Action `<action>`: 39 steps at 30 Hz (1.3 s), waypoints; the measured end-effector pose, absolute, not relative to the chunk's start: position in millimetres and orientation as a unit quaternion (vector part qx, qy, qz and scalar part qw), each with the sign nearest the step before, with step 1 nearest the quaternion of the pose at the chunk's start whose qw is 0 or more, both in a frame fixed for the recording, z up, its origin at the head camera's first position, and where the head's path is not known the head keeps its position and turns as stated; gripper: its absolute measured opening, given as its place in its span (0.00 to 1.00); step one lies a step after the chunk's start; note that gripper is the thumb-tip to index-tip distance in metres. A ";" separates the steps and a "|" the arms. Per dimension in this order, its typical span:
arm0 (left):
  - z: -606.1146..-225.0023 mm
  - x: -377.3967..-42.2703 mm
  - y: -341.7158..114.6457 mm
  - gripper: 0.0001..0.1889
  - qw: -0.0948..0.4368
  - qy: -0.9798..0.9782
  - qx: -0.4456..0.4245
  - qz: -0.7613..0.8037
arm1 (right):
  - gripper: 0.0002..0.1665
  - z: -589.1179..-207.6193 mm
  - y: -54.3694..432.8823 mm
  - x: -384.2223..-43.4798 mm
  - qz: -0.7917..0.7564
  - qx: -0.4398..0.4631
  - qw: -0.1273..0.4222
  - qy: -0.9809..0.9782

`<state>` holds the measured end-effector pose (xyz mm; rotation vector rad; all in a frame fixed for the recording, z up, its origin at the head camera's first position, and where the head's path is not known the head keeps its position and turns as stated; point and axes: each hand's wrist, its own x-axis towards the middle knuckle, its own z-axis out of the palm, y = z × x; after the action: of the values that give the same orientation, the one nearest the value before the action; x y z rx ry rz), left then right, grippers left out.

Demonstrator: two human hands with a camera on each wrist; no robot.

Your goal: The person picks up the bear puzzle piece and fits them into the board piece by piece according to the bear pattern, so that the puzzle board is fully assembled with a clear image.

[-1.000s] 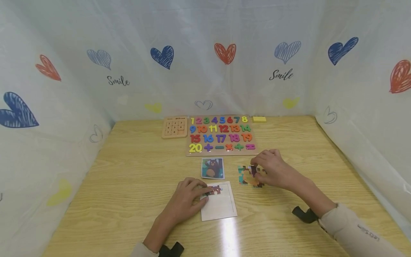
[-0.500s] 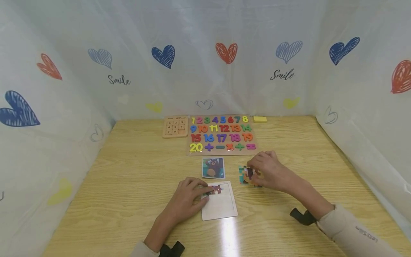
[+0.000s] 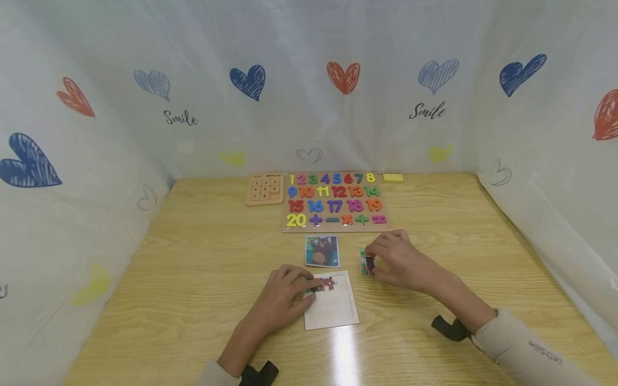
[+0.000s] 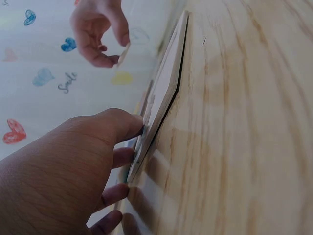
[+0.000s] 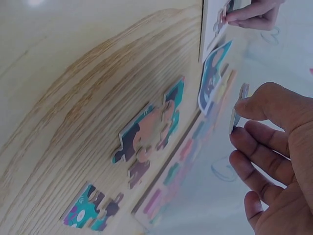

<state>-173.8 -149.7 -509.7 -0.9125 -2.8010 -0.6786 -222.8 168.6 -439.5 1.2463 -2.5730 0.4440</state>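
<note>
Right wrist view: what is the right hand (image 5: 276,142) holding?

A thin jigsaw piece (image 5: 235,120), showing nearly edge-on; the thumb and a fingertip are pinching it narrowly, while the other fingers are bending loosely below.

How is it likely handling?

Light and stiff, by its look, its small knobs probably calling for gentleness; opposite edges are offering the surest hold. Whether it is slippery, the pictures are not showing.

And its place relative to the grip?

It is projecting to both sides of the thumb tip, clear of the tabletop (image 5: 73,107), loose jigsaw pieces (image 5: 144,128) lying nearby. In the head view, it is standing right of the white puzzle tray (image 3: 333,311), where the left hand (image 3: 285,300) is resting with fingers relaxed, its forefinger reaching onto the joined bear pieces (image 3: 329,284).
</note>
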 end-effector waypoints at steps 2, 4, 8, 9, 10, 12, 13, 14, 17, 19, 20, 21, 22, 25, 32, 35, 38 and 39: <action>-509.5 -173.7 -149.5 0.16 0.061 -0.924 -0.302 -0.224 | 0.18 -439.6 166.1 -221.9 0.147 0.424 0.120 -0.886; -509.5 -173.6 -149.4 0.16 0.066 -0.923 -0.304 -0.226 | 0.18 -439.8 163.8 -221.3 0.143 0.420 0.114 -0.889; -509.8 -173.6 -149.5 0.16 0.075 -0.921 -0.308 -0.228 | 0.17 -441.1 159.5 -220.2 0.139 0.420 0.112 -0.890; -510.0 -173.7 -149.5 0.16 0.075 -0.920 -0.309 -0.228 | 0.17 -441.7 158.6 -219.8 0.139 0.421 0.113 -0.889; -510.1 -173.9 -149.5 0.16 0.075 -0.921 -0.309 -0.227 | 0.17 -442.4 157.7 -219.6 0.138 0.423 0.116 -0.888; -510.8 -174.1 -149.6 0.16 0.071 -0.922 -0.307 -0.224 | 0.17 -444.0 155.7 -219.1 0.139 0.426 0.119 -0.886; -511.0 -174.2 -149.5 0.16 0.070 -0.923 -0.306 -0.223 | 0.17 -444.8 154.8 -218.9 0.139 0.428 0.122 -0.884; -511.0 -174.2 -149.6 0.16 0.069 -0.923 -0.306 -0.223 | 0.17 -445.5 153.8 -218.6 0.140 0.430 0.124 -0.883; -510.8 -174.2 -149.6 0.16 0.069 -0.922 -0.306 -0.225 | 0.16 -447.2 150.9 -218.3 0.140 0.438 0.128 -0.879; -510.5 -174.1 -149.6 0.16 0.070 -0.921 -0.308 -0.227 | 0.16 -448.0 149.3 -218.1 0.137 0.443 0.128 -0.877; -510.3 -174.0 -149.6 0.16 0.071 -0.921 -0.308 -0.227 | 0.16 -448.3 148.6 -218.1 0.136 0.445 0.127 -0.876; -510.2 -174.0 -149.6 0.16 0.070 -0.922 -0.307 -0.227 | 0.16 -448.4 148.1 -218.1 0.136 0.447 0.125 -0.876; -510.0 -173.9 -149.6 0.16 0.070 -0.922 -0.307 -0.227 | 0.16 -448.7 147.6 -218.1 0.138 0.448 0.122 -0.875; -510.3 -173.8 -149.7 0.16 0.071 -0.922 -0.306 -0.225 | 0.16 -449.4 146.2 -217.8 0.141 0.451 0.117 -0.874; -510.4 -174.2 -150.0 0.16 0.066 -0.924 -0.304 -0.224 | 0.16 -452.1 142.9 -216.8 0.141 0.451 0.104 -0.875; -509.8 -174.1 -150.0 0.16 0.064 -0.923 -0.304 -0.227 | 0.16 -453.2 141.5 -216.9 0.137 0.453 0.104 -0.875; -509.6 -174.3 -150.0 0.16 0.064 -0.922 -0.305 -0.229 | 0.16 -453.8 139.1 -216.6 0.135 0.457 0.106 -0.873; -509.5 -174.3 -150.0 0.16 0.064 -0.923 -0.304 -0.228 | 0.15 -453.9 138.3 -216.4 0.133 0.457 0.106 -0.873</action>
<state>-174.3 -150.0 -509.5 -0.9194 -2.7866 -0.6893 -216.4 138.3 -453.9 1.3463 -2.5720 0.3922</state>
